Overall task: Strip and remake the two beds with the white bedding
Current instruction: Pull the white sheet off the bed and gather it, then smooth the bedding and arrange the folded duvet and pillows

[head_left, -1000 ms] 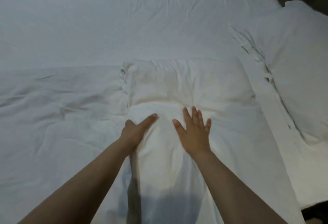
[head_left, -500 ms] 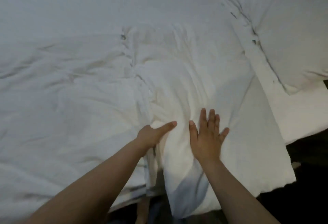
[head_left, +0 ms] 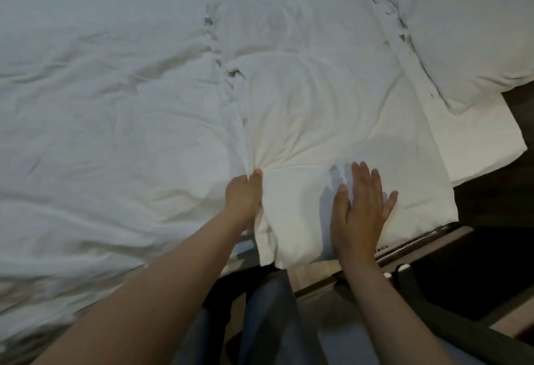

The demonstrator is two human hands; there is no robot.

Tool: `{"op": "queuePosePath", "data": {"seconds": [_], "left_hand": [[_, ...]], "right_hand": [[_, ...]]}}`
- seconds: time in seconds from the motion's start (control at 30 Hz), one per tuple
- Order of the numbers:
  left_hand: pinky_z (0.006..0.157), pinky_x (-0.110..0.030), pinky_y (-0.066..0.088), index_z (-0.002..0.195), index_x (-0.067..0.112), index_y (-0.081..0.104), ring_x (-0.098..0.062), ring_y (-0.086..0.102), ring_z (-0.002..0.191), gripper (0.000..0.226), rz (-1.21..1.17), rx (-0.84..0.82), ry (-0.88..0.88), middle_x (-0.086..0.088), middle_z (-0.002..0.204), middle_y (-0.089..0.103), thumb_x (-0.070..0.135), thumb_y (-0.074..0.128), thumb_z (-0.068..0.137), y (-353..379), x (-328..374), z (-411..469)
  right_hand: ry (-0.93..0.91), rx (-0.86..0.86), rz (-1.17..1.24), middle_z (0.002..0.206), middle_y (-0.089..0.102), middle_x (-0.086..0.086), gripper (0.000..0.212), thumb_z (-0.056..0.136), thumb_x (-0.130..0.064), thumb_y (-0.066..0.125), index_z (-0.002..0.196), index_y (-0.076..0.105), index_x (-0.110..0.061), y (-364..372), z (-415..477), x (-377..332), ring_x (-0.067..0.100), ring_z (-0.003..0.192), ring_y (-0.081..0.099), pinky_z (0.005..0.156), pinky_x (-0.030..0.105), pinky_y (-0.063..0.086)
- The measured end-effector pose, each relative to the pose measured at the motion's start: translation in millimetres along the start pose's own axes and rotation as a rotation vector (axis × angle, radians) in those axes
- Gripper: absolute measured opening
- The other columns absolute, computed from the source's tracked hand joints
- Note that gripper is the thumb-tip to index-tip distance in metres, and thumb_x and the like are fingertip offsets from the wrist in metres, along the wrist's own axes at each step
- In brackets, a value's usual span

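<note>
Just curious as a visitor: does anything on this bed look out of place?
Yes: the pillow hangs over the bed at its near edge, its cover bunched where the left hand pinches it; the bedding beside it is creased.

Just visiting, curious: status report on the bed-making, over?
Left hand grips bunched cloth at the edge of the white pillow. Right hand open, flat over it. Second pillow off right; nothing in the way.

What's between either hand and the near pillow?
Nothing visible. The left hand grips bunched fabric at the pillow's left edge. The right hand is flat, fingers straight, over its near end, with no other item under it. The second pillow lies apart, far right.
</note>
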State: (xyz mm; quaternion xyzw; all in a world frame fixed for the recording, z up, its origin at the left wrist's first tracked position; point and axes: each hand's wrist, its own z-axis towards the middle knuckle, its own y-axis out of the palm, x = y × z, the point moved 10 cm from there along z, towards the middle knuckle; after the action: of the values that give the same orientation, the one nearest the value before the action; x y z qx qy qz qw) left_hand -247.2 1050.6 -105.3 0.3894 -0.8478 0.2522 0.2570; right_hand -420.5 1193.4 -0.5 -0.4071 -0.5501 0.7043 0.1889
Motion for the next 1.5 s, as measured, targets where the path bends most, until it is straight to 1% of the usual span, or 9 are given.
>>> {"op": "queuePosePath", "data": {"seconds": [0.07,0.2,0.37,0.43,0.53,0.63,0.83,1.0,1.5], "left_hand": [[0.081,-0.036,0.046,0.106,-0.007,0.061,-0.036,0.06,0.089,0.052,0.057,-0.037,-0.062,-0.021,0.093,0.064,0.039,0.036,0.101,0,-17,6],[0.094,-0.043,0.049,0.119,0.002,0.058,-0.039,0.059,0.105,0.062,0.058,-0.147,-0.103,-0.022,0.116,0.063,0.056,0.038,0.096,19,-53,8],[0.094,-0.05,0.05,0.131,0.018,0.052,-0.03,0.061,0.106,0.08,-0.226,-0.311,-0.212,-0.006,0.122,0.064,0.076,0.05,0.076,40,-77,2],[0.088,-0.05,0.052,0.137,0.021,0.042,-0.031,0.058,0.11,0.091,-0.282,-0.35,-0.303,-0.006,0.129,0.058,0.08,0.053,0.069,51,-84,-3],[0.082,-0.043,0.054,0.14,0.022,0.039,-0.033,0.056,0.113,0.081,-0.269,-0.374,-0.335,-0.01,0.133,0.055,0.075,0.045,0.079,65,-83,-16],[0.1,-0.046,0.046,0.14,0.012,0.042,-0.036,0.054,0.116,0.077,-0.08,-0.22,-0.239,-0.015,0.135,0.053,0.068,0.041,0.087,45,-82,-16],[0.081,-0.032,0.046,0.104,0.009,0.061,-0.029,0.059,0.101,0.038,0.456,-0.193,0.06,-0.007,0.102,0.062,0.043,0.046,0.096,4,-28,-54],[0.092,-0.043,0.051,0.108,0.009,0.06,-0.024,0.063,0.096,0.036,0.315,-0.236,0.108,-0.006,0.106,0.066,0.041,0.05,0.095,-27,15,-96],[0.077,-0.025,0.044,0.11,0.023,0.06,-0.008,0.059,0.093,0.024,0.637,0.05,0.554,0.011,0.103,0.061,0.038,0.052,0.094,-135,105,-188]], "right_hand": [[0.046,-0.16,-0.087,0.161,0.011,-0.001,0.061,0.097,-0.052,0.017,0.152,0.02,-0.026,32,-19,10,0.017,0.148,0.001,0.117,0.052,-0.008],[0.234,-0.506,-0.043,0.156,-0.028,-0.008,0.065,0.095,-0.06,0.022,0.151,-0.006,-0.039,112,-49,52,0.022,0.143,-0.026,0.111,0.068,0.004],[0.372,-0.543,0.288,0.155,-0.031,-0.008,0.073,0.094,-0.059,0.038,0.148,-0.009,-0.045,115,-54,56,0.02,0.144,-0.024,0.116,0.046,-0.003],[0.403,-0.549,0.35,0.156,-0.029,-0.006,0.074,0.093,-0.058,0.041,0.148,-0.006,-0.045,113,-56,54,0.02,0.146,-0.018,0.117,0.044,0.001],[0.437,-0.521,0.433,0.159,-0.018,-0.004,0.075,0.093,-0.051,0.048,0.151,0.003,-0.039,104,-53,50,0.017,0.148,-0.006,0.114,0.032,0.005],[0.44,-0.491,0.44,0.161,0.007,-0.001,0.072,0.092,-0.045,0.056,0.152,0.018,-0.032,82,-53,61,0.02,0.147,0.012,0.115,0.033,0.016],[0.248,-0.569,0.197,0.147,0.04,0.005,0.062,0.092,-0.04,0.057,0.146,0.035,-0.02,28,-46,42,0.02,0.132,0.04,0.107,0.032,0.033],[0.073,-0.54,0.091,0.133,0.053,0.005,0.051,0.092,-0.036,0.057,0.138,0.045,-0.018,-21,-32,-10,0.018,0.118,0.052,0.095,0.027,0.04],[-0.316,-0.564,-0.11,0.118,0.062,-0.008,0.036,0.088,-0.034,0.06,0.123,0.059,-0.026,-118,-30,-144,0.01,0.108,0.056,0.087,0.024,0.042]]}}
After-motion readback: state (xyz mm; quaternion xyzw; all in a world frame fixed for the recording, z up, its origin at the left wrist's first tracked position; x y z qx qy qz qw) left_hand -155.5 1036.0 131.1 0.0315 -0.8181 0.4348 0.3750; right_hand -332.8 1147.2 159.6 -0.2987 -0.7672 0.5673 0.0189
